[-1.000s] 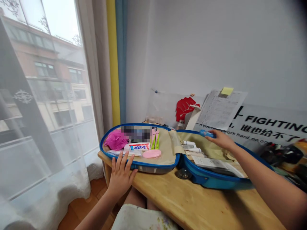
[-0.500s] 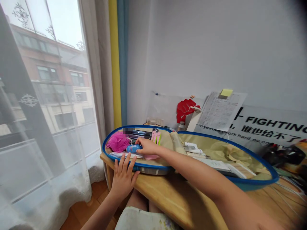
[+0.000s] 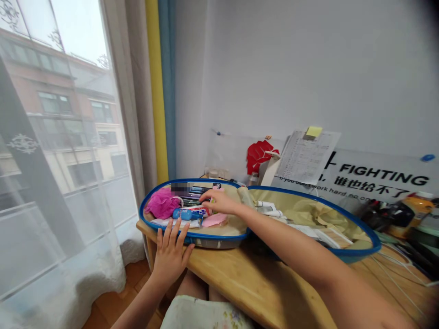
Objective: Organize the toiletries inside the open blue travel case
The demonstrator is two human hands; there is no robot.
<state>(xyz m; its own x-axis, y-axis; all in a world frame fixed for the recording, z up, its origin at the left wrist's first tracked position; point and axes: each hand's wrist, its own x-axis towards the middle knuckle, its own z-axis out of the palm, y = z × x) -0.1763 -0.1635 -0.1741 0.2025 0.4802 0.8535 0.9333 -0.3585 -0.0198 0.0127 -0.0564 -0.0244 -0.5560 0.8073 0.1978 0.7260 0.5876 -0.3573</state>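
A blue-rimmed case (image 3: 219, 238) lies unfolded on the wooden table. Its left half holds a crumpled magenta bundle (image 3: 162, 204), a blue bottle (image 3: 182, 214), dark pens and a pink oval item (image 3: 214, 220). My left hand (image 3: 170, 249) rests with fingers spread on the near rim, just below the bottle. Over the pens and a red-and-white tube (image 3: 197, 209) hovers my right hand (image 3: 216, 201), its fingers curved and slightly apart; whether the fingertips touch anything is hard to see.
In the case's right half are white tubes (image 3: 265, 204) and boxes (image 3: 305, 230). Cables, an orange bottle (image 3: 417, 208) and dark items sit at the table's right. Papers (image 3: 308, 155) stand behind the case; curtains (image 3: 156, 91) hang at the left.
My right hand has let go of the blue bottle and moved up and right towards the pens. My left hand stays on the rim. The view has shifted slightly right.
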